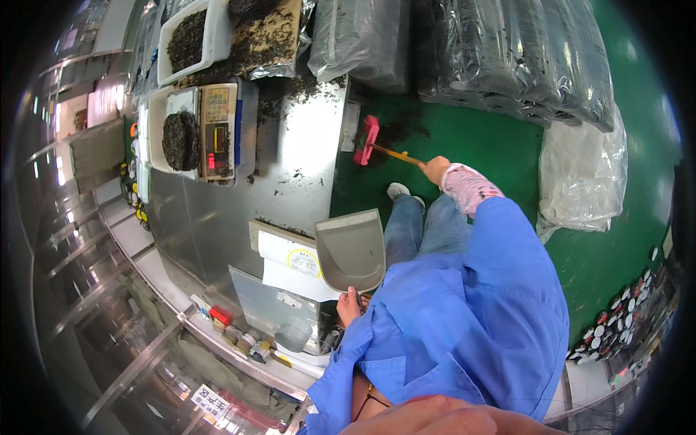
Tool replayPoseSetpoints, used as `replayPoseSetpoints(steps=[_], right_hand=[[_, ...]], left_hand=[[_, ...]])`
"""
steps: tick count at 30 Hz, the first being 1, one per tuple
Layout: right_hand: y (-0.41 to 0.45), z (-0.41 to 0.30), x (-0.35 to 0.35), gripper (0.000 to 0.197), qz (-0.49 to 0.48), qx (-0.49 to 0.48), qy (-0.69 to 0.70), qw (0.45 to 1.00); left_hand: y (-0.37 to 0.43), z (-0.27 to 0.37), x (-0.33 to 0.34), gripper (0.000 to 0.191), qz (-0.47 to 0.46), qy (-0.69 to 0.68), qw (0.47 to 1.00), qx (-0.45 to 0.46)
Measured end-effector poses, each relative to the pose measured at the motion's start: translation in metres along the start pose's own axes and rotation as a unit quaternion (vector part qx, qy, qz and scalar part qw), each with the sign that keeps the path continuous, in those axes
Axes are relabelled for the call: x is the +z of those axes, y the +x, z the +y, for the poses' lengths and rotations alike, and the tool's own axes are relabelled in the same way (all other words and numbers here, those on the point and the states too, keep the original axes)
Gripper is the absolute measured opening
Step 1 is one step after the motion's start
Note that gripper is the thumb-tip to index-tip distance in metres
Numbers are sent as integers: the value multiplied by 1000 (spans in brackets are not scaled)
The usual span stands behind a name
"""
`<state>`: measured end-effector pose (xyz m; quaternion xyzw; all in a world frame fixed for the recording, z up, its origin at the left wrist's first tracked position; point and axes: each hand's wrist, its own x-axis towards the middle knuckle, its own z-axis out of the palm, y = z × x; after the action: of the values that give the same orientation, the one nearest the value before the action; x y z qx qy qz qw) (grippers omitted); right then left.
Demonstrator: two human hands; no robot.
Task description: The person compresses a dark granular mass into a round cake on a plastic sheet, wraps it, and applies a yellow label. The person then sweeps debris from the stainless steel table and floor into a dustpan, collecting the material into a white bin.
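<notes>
My right hand (436, 169) grips the wooden handle (399, 156) of a broom with a pink head and bristles (368, 140). The bristles are on the green floor (462, 136), close to the metal table's edge, by a dark patch of loose, leaf-like debris (410, 128). Near my waist, my left hand (350, 308) holds a grey dustpan (353, 247) at its handle end. The pan is raised beside the table, and no heap of debris shows in it. My fingers partly hide the dustpan's handle.
On the steel table (293, 185) are a digital scale (218, 130) bearing a dark pressed cake (181, 141), scattered flakes, and a white tub (217, 32) of dark flakes. Large filled plastic bags (516, 60) stand on the floor ahead. A clear plastic bundle (579, 174) lies to the right.
</notes>
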<state>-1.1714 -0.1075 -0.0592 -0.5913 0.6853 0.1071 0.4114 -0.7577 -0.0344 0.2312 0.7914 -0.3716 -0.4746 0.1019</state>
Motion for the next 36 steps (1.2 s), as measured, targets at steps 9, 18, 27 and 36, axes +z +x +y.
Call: replayPoseSetpoints(steps=[9,18,27,36], right_hand=[[-80,21,-84,35,17,-187,-145,972],[121,-137,-3,39,-50,-97,-69,992],[33,73,-98,50,-70,-223,-344,909],[-136,102,-149,82,-63,-110,-276,953]], left_hand=[[4,-38,34,40,-16,-48,998,-29],[-24,-53,55,38,29,-87,994,-56],[-80,-115,104,39,101,-197,968,-121],[-43,-94,127,37,-7,-192,975,-110]])
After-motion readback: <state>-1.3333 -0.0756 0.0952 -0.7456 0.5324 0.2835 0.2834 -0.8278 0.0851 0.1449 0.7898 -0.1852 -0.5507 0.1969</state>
